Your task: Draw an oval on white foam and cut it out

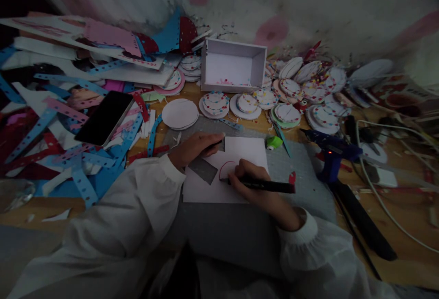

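Note:
My right hand [252, 178] grips a black marker [269, 184] with a red end. Its tip touches a white sheet [206, 194], where a thin red curved line [224, 165] shows. Stretched over the sheet's upper left part, my left hand [197, 148] has its fingers extended; a small dark patch shows under them, and I cannot tell what it is. A rectangular gap [205, 171] in the sheet lets the grey cutting mat [291, 166] show through. Beyond my left hand lie round white discs [180, 113].
A blue glue gun [331, 146] with a lit light stands at right, near a white cable [372, 180]. Behind are an open white box [233, 66] and several beaded tiered discs [215, 103]. A phone [104, 118] rests on coloured scraps [78, 166] at left. A green object [273, 142] sits nearby.

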Action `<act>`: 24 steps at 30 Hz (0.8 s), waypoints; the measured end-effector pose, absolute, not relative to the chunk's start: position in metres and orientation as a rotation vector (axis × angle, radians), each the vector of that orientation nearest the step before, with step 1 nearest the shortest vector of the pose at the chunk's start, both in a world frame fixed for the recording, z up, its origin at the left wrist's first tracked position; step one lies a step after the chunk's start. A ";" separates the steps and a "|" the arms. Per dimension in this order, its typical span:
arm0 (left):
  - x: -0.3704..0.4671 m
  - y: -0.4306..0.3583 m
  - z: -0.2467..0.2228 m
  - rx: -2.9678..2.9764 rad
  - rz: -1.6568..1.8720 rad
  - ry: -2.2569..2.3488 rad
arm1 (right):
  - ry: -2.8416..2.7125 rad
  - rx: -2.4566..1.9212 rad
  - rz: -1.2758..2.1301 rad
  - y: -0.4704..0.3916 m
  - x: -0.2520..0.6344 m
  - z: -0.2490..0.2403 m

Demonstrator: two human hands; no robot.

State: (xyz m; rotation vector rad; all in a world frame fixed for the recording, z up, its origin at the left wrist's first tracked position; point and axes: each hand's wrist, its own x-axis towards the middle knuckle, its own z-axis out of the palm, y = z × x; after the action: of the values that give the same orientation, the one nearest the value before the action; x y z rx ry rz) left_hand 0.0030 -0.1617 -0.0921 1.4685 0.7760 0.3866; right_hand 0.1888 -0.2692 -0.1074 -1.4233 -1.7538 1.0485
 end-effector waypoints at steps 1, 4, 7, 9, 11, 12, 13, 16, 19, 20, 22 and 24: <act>0.003 -0.162 -0.092 1.467 0.387 0.779 | -1.761 -1.418 1.060 -0.269 0.189 -0.107; 0.003 -0.162 -0.091 1.459 0.385 0.773 | -1.774 -1.403 1.090 -0.270 0.190 -0.107; 0.003 -0.161 -0.091 1.446 0.385 0.774 | -1.783 -1.389 1.126 -0.270 0.191 -0.107; 0.003 -0.161 -0.091 1.433 0.382 0.775 | -1.790 -1.375 1.152 -0.269 0.192 -0.106; 0.003 -0.162 -0.090 1.423 0.380 0.781 | -1.797 -1.351 1.188 -0.269 0.193 -0.105; 0.004 -0.162 -0.090 1.423 0.381 0.786 | -1.798 -1.338 1.208 -0.269 0.193 -0.104; 0.004 -0.163 -0.089 1.424 0.382 0.793 | -1.798 -1.327 1.227 -0.269 0.193 -0.104; 0.004 -0.164 -0.087 1.422 0.379 0.806 | -1.786 -1.314 1.262 -0.269 0.194 -0.102; 0.004 -0.164 -0.086 1.419 0.375 0.804 | -1.775 -1.314 1.283 -0.269 0.195 -0.102; 0.004 -0.163 -0.085 1.419 0.374 0.801 | -1.772 -1.315 1.294 -0.269 0.196 -0.102; 0.004 -0.163 -0.085 1.419 0.375 0.799 | -1.773 -1.315 1.317 -0.269 0.197 -0.102; 0.005 -0.164 -0.085 1.415 0.379 0.800 | -1.780 -1.321 1.329 -0.269 0.198 -0.101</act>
State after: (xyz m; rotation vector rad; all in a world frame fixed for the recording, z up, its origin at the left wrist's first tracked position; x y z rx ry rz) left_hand 0.0046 -0.1636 -0.0851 1.4152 0.7997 0.3794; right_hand 0.1984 -0.2688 -0.1013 -1.3214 -1.7801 1.3292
